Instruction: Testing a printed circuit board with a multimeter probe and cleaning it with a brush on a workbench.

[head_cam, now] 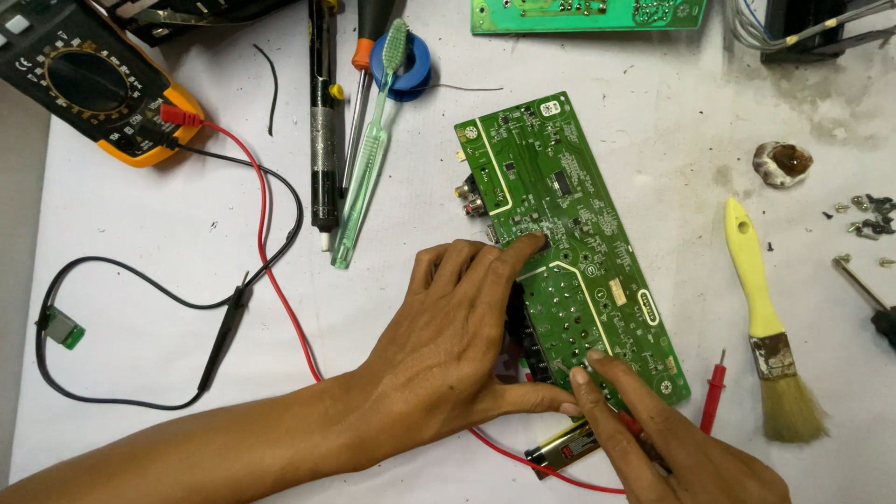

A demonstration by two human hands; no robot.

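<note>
- Pinching a red probe (644, 437) in the right hand (691, 457) at the near edge of the view; fingers (597, 383) closing round its shaft, tip reaching onto the near end of the green circuit board (569, 233); whether the tip is actually touching a solder point cannot be told
- Pressing down on the board with the left hand (448, 345), palm lying flat and open, gripping nothing; forefinger stretching up and right to the board's middle, thumb running along the near left edge toward the right hand
- Lying on the white surface (187, 243) with its long axis slanting from near right to far left; near end sitting just under both hands, far end pointing away past the left fingertips
- Lying half hidden under the right wrist, a small rectangular battery (565, 448); a loose red probe cap (714, 392) and a yellow-handled brush (761, 308) resting to the right, apart from the board
- Lying farther off to the left, a green toothbrush (369, 149), a desoldering pump (324, 121) and a yellow-cased multimeter (93, 84), its red and black leads trailing toward the hands
</note>
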